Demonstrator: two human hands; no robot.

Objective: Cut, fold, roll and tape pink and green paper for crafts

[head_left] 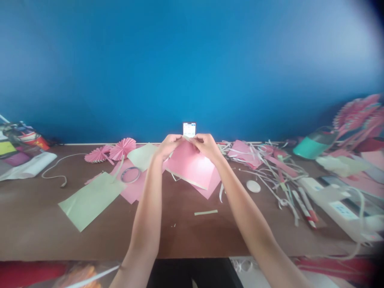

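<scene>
Both hands pinch the top edge of a pink paper sheet (192,165), which hangs tilted toward me and has a pale lower border. My left hand (171,146) grips it at the upper left, fingers closed. Close beside it, my right hand (207,145) holds the upper right, its fingertips almost meeting the left ones. A small pale bit shows between the fingertips, too blurred to name. Another pink sheet (209,189) lies underneath on the table. Just beyond the hands, a phone (189,129) with a lit screen stands against the blue wall.
On the brown table (186,240) lie a pale green sheet (93,202), a tape-like ring (130,175), pink paper fans (123,149) and a narrow green strip (205,213). Rightward are tangled white strips (267,180), a white disc (253,186), pens (304,208) and a power strip (339,208).
</scene>
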